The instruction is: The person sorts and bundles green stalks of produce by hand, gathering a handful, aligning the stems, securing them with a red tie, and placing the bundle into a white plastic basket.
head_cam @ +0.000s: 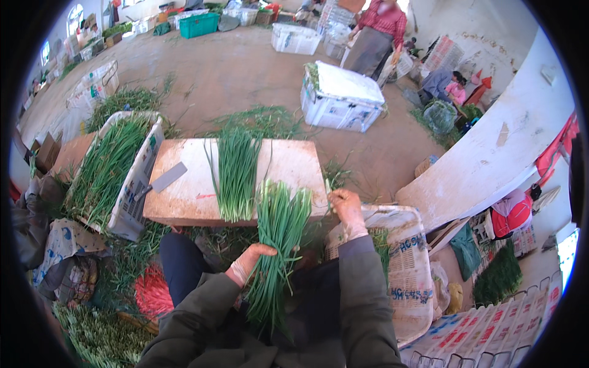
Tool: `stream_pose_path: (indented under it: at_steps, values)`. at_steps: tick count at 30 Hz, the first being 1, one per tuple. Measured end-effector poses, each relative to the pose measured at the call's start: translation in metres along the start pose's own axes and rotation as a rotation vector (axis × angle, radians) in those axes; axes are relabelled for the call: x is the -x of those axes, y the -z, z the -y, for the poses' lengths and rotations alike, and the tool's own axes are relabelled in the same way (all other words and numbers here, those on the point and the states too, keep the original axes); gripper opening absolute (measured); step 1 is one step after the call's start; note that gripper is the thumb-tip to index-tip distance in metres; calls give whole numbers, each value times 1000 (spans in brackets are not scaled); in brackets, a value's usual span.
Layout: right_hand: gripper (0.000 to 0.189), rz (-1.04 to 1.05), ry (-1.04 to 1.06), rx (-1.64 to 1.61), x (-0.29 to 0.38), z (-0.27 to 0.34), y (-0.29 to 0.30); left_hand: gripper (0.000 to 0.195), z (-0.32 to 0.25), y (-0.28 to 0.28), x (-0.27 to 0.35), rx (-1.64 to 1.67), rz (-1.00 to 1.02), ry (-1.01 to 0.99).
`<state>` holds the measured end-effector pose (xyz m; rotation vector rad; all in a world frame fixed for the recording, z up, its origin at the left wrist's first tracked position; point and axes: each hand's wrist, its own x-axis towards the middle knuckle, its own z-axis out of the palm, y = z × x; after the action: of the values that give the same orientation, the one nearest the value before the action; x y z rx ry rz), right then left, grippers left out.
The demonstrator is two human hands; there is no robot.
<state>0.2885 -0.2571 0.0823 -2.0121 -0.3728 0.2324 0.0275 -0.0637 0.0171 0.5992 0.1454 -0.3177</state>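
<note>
My left hand (254, 262) is closed around a loose bunch of long green chives (278, 230), likely garlic chives. Their pale ends point away from me, over the near edge of a worn block table (292, 161). To the right of the bunch, my right hand (348, 209) pinches what looks like a pale stalk (327, 186) beyond the table's corner. A second pile of chives (237, 175) lies across the tabletop, pale ends towards me. On the left part of the table rests a cleaver (169, 177), its handle sticking out past the edge.
A white plastic crate (154, 152) full of chives stands at the left; another crate (409, 276) is at my right. Red strips (153, 292) and stacked chives (99, 333) lie lower left. Ahead are a lidded crate (343, 94) and a standing person (382, 32).
</note>
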Motion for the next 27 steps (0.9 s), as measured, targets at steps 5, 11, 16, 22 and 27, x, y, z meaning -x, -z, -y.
stream_pose_path:
  at_steps: [5, 11, 16, 22, 27]
  values:
    - [19, -21, -102, -241, 0, 2, 5, 74, -6, 0, 4, 65, -21, -36]
    - [40, -224, -84, 813, -11, -43, 30, 72, -13, -7, 7, 56, 12, -90]
    - [66, 393, -231, -169, 32, -45, -12, 68, -31, -25, 24, 25, -56, -177]
    - [90, 831, -198, -525, 104, -14, -59, 65, -26, 2, 8, -59, -29, -192]
    - [82, 812, -104, -859, 107, -7, -84, 64, -28, -6, 3, -156, -87, -200]
